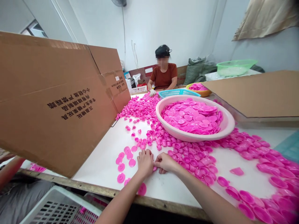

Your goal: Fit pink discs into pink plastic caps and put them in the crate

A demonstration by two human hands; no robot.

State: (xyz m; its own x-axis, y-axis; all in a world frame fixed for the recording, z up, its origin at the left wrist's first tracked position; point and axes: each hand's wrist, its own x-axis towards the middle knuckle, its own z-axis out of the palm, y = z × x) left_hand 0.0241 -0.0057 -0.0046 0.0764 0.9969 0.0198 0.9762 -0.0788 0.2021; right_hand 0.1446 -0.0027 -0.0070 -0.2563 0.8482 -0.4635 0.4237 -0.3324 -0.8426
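My left hand [144,161] and my right hand [166,162] rest together on the white table [102,161] near its front edge, fingers curled and fingertips touching. A small pink piece shows between them, and both hands pinch it. Flat pink discs [123,160] lie just left of my left hand. Several pink plastic caps [193,158] are heaped right of my right hand. A big pink basin [230,123] full of flat pink lids stands beyond the hands.
A large open cardboard box [56,102] leans over the table's left side. Another cardboard sheet [257,93] lies at right. A person in a brown shirt [164,76] works at the far end beside a blue basket [176,92] and an orange bowl [206,92]. A white crate [58,208] sits below the table edge.
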